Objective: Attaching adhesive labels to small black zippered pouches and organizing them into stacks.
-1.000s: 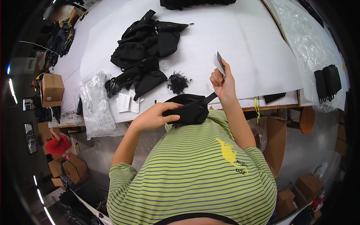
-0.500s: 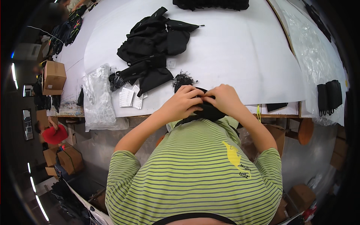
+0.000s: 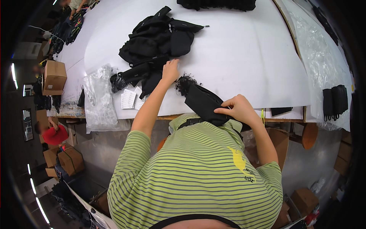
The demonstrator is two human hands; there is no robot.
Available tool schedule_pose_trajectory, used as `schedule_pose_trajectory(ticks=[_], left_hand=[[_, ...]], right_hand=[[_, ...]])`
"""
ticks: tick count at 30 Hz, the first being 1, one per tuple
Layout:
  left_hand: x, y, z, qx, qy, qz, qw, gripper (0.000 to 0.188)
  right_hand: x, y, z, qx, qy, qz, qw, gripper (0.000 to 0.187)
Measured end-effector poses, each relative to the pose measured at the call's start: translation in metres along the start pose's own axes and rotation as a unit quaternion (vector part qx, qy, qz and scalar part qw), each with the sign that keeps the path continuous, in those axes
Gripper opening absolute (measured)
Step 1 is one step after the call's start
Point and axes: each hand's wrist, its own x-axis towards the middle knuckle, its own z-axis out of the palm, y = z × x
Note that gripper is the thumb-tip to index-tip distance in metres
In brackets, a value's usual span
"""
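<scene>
My right hand (image 3: pixel 238 109) pinches the edge of a folded black fabric piece (image 3: pixel 206 103), which hangs over the table's front edge against my shirt. My left hand (image 3: pixel 170 71) reaches forward to the near right side of a pile of black fabric pieces (image 3: pixel 160 40). Its fingers are bent down and together, and whatever lies under the fingertips is hidden. A tangle of black threads (image 3: pixel 186 84) lies between that hand and the folded piece. Several white printed tags (image 3: pixel 129 99) lie left of my left forearm, beside the black pieces.
Clear plastic bags (image 3: pixel 100 97) hang over the table's front edge at left. More clear plastic (image 3: pixel 322 61) covers the right side, with black looped pieces (image 3: pixel 335 100) on it. A black stack (image 3: pixel 217 4) lies at the far edge. A cardboard box (image 3: pixel 54 77) stands far left.
My left hand has left the folded black piece and moved forward and left, over the spot where a small white label lay. My right hand has shifted slightly right and nearer; the piece is more exposed.
</scene>
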Motion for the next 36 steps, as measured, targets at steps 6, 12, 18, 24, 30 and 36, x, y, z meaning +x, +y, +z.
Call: schedule_pose_trajectory(ticks=[6, 12, 18, 24, 30, 36], left_hand=[[-0.001, -0.010, 0.010, 0.163, -0.018, 0.078, 0.983, 0.041], [0.017, 0.041, -0.036, 0.006, 0.056, -0.029, 0.998, 0.035], [-0.003, 0.160, -0.147, -0.327, 0.074, 0.203, 0.920, 0.017], [-0.029, 0.145, -0.157, -0.232, 0.221, 0.126, 0.939, 0.052], [-0.084, 0.136, -0.105, -0.899, -0.018, -0.158, 0.409, 0.054], [-0.092, 0.146, -0.107, -0.865, 0.048, -0.274, 0.418, 0.042]], right_hand=[[-0.017, 0.003, 0.001, -0.014, 0.109, -0.058, 0.992, 0.032], [-0.011, 0.008, -0.005, -0.163, 0.226, -0.162, 0.947, 0.034], [0.011, -0.004, -0.020, -0.286, 0.243, -0.226, 0.899, 0.034], [0.023, -0.028, -0.026, -0.279, 0.283, -0.271, 0.877, 0.024], [0.035, -0.053, -0.002, -0.183, 0.352, -0.316, 0.861, 0.020], [0.035, -0.057, 0.025, -0.127, 0.372, -0.273, 0.878, 0.023]])
